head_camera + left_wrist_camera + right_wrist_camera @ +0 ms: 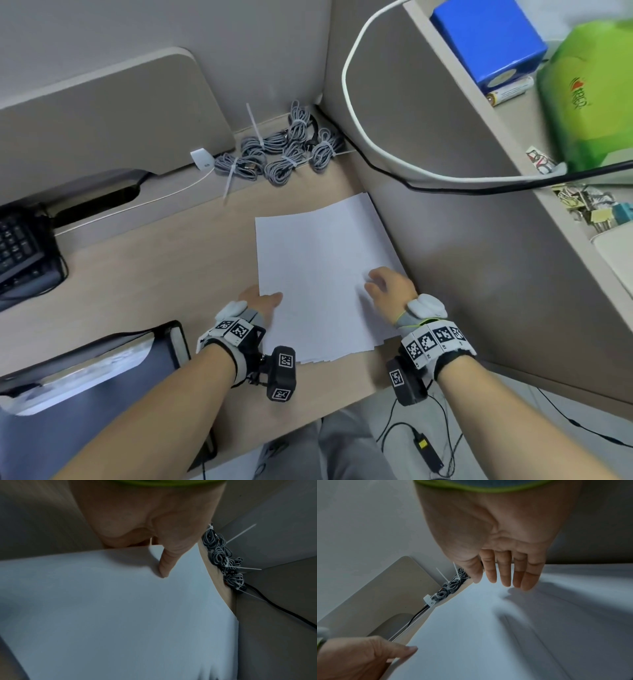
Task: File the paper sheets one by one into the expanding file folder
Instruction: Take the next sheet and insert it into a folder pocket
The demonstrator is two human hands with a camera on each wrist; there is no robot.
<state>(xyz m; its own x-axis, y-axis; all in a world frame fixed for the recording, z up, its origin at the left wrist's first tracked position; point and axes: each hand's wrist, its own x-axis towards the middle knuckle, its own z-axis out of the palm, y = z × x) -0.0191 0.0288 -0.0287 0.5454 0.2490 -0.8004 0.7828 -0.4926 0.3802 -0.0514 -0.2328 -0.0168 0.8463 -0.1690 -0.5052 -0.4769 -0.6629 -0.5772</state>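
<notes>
Nearest me, the expanding file folder (102,363) lay open at the tabletop's (164,274) near left, pockets holding white sheets. My left hand (262,301) pinched the top paper sheet (318,267) at its left edge, thumb above, fingers beneath. My right hand (388,291) hovered over the stack's right side, fingers (505,572) extended, holding nothing. The stack's long axis ran away from me; the folder lay leftward, nearer the left hand.

Head view: bright, even, diffuse lighting; straight edges bow near the frame borders. Both wrist views: dim and underexposed, soft focus throughout, with blurred shadows cast on the paper sheets (505,635).
</notes>
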